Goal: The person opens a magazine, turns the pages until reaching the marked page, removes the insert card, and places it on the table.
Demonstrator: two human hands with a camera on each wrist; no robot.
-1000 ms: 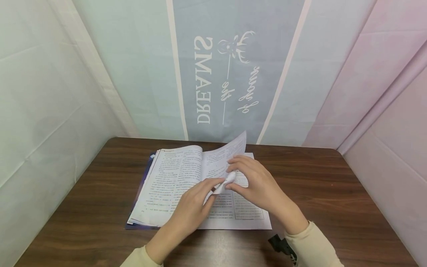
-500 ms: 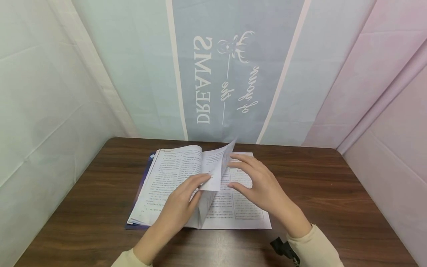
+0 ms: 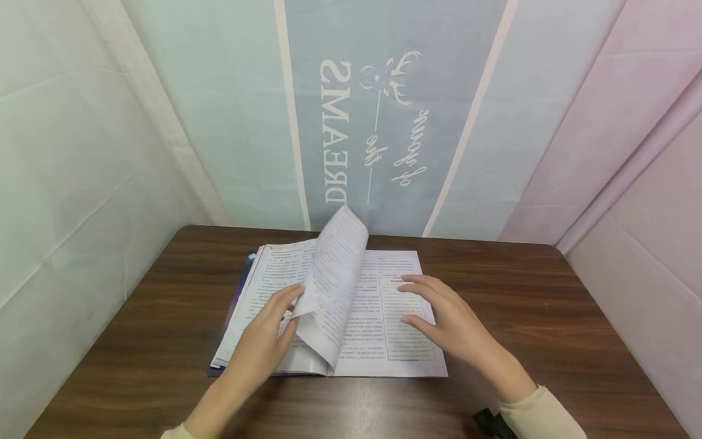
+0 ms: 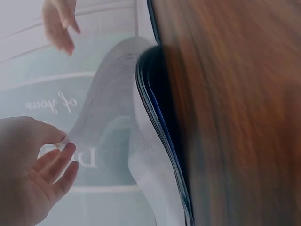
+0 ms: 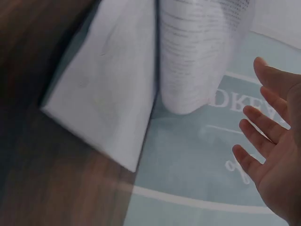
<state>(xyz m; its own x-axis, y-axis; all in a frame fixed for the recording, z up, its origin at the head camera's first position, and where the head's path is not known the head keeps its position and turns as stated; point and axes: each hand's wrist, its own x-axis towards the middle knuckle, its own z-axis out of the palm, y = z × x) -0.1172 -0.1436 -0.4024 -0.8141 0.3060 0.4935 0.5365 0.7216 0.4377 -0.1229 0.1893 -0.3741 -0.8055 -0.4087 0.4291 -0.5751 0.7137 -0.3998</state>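
Observation:
An open book [image 3: 373, 360] with printed pages and a dark blue cover lies on the table. One page [image 3: 334, 280] stands curled up over the middle of the book, its top bending leftward. My left hand [image 3: 263, 335] pinches that page's edge between thumb and index finger, as the left wrist view shows at the fingertips [image 4: 66, 140]. Over the right-hand side of the book hovers my right hand [image 3: 450, 314], its fingers spread and holding nothing. In the right wrist view the right hand's fingers [image 5: 258, 127] are apart from the paper.
The dark wooden table [image 3: 521, 305] extends on both sides of the book. Behind it hangs a pale fabric backdrop [image 3: 247, 122] with mirrored lettering. A small black object [image 3: 492, 422] is beside the right sleeve [image 3: 540, 414].
My left hand has drawn the page leftward across the book's middle. My right hand has moved away to the right and slightly lower, leaving the page.

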